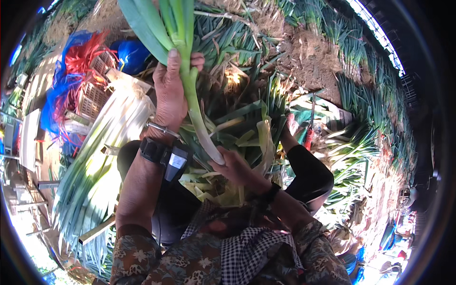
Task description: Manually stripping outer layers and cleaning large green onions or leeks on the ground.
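Note:
One large green onion or leek (192,96) slants across the middle, its green leaves towards the top and its white end pointing down and right. My left hand (169,87) is closed around the upper stalk, thumb lying along it below the leaves. At the white end, my right hand (233,167) holds the tip between its fingers. Loose peeled leaves (263,139) lie in a heap under and beyond my hands, between my legs. Left of my left wrist rests a big bundle of cleaned stalks (110,131), white ends up.
Red plastic strips (80,58), blue netting (53,117) and a wicker basket (92,101) are at the upper left. A red-handled tool (309,137) stands beyond my right knee. Unpeeled stalks (352,153) lie at the right, with rows more along the far edge. A wooden bar (98,229) juts out lower left.

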`<action>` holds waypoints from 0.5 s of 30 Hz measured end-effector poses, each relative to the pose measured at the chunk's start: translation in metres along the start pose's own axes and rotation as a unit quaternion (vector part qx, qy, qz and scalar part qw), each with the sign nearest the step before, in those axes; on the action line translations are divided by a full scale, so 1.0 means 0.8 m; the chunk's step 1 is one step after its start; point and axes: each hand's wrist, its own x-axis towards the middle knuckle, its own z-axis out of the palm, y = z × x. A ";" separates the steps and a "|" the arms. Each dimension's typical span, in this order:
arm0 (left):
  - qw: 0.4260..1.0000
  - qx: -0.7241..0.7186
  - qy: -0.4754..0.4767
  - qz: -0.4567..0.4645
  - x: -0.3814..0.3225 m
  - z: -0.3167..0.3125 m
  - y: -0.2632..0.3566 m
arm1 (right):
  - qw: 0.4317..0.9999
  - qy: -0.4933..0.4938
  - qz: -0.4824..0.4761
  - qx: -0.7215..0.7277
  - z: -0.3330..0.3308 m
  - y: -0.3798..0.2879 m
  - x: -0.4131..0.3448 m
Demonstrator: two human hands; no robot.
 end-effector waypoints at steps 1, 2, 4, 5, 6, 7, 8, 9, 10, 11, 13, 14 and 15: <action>0.999 0.023 -0.025 0.015 -0.002 0.011 0.000 | 1.000 0.004 -0.007 -0.005 0.001 -0.002 0.006; 0.997 0.045 -0.049 0.029 -0.007 0.023 -0.002 | 0.999 0.049 0.005 0.009 0.003 -0.005 0.011; 0.995 0.041 -0.076 -0.047 -0.036 0.032 -0.024 | 0.993 0.114 -0.001 0.009 -0.013 -0.019 0.030; 0.991 0.044 -0.096 -0.079 -0.047 0.036 -0.029 | 0.993 0.118 -0.006 0.002 -0.025 -0.026 0.043; 0.991 0.040 -0.100 -0.073 -0.052 0.041 -0.035 | 0.991 0.135 0.009 -0.008 -0.033 -0.032 0.056; 0.992 0.065 -0.096 -0.054 -0.053 0.044 -0.042 | 0.988 0.151 0.023 -0.017 -0.039 -0.040 0.070; 0.991 0.089 -0.091 -0.036 -0.057 0.046 -0.047 | 0.981 0.193 -0.017 0.006 -0.043 -0.048 0.080; 0.987 0.123 -0.096 -0.045 -0.066 0.047 -0.053 | 0.980 0.198 -0.020 0.001 -0.051 -0.056 0.085; 0.984 0.150 -0.096 -0.013 -0.071 0.046 -0.058 | 0.974 0.225 -0.018 0.006 -0.059 -0.063 0.089; 0.979 0.178 -0.094 0.018 -0.072 0.043 -0.063 | 0.968 0.251 -0.017 0.012 -0.065 -0.068 0.093; 0.976 0.192 -0.099 0.015 -0.071 0.038 -0.059 | 0.965 0.261 -0.007 -0.014 -0.072 -0.058 0.085; 0.972 0.211 -0.101 0.011 -0.072 0.038 -0.059 | 0.963 0.267 0.004 -0.037 -0.074 -0.052 0.079; 0.972 0.209 -0.104 0.008 -0.070 0.045 -0.053 | 0.960 0.272 0.017 -0.059 -0.074 -0.048 0.073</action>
